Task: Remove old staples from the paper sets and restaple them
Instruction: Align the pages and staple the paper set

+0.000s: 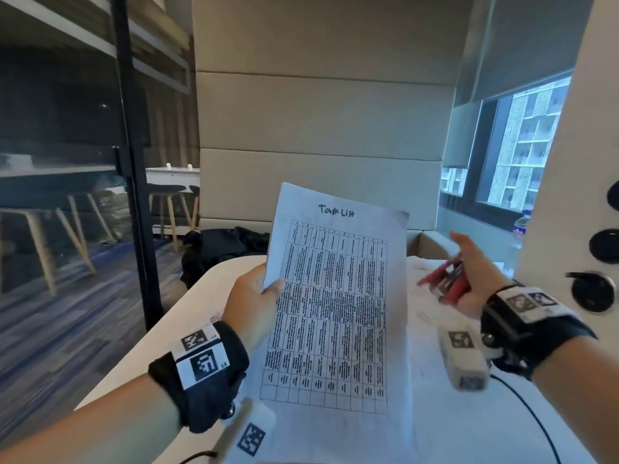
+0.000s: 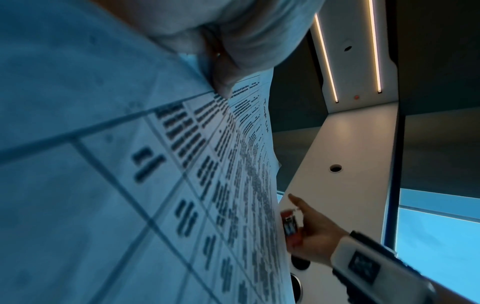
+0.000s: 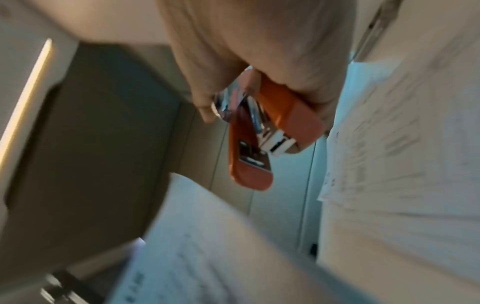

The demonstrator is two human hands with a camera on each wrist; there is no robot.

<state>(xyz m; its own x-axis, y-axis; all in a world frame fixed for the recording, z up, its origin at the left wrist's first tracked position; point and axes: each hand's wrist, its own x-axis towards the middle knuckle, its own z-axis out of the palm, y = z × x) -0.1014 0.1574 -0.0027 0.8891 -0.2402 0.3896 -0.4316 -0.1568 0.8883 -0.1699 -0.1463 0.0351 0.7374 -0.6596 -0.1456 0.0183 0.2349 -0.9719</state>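
Observation:
My left hand (image 1: 258,296) pinches the left edge of a paper set (image 1: 335,313), thumb on the front, and holds it upright over the table. The top sheet bears a printed table headed "Task List". The left wrist view shows the same sheet (image 2: 130,185) close up, with my thumb (image 2: 221,67) on it. To the right of the paper, my right hand (image 1: 469,279) grips a red stapler (image 1: 445,283), index finger stretched out. In the right wrist view the stapler (image 3: 265,131) hangs from my curled fingers, jaws apart, nothing between them.
More printed sheets (image 1: 425,316) lie on the white table (image 1: 140,356) under and right of the held set. A dark bag (image 1: 217,252) sits beyond the table's far edge. A white panel with round black sockets (image 1: 596,289) stands at the right. A black cable (image 1: 522,406) crosses the table.

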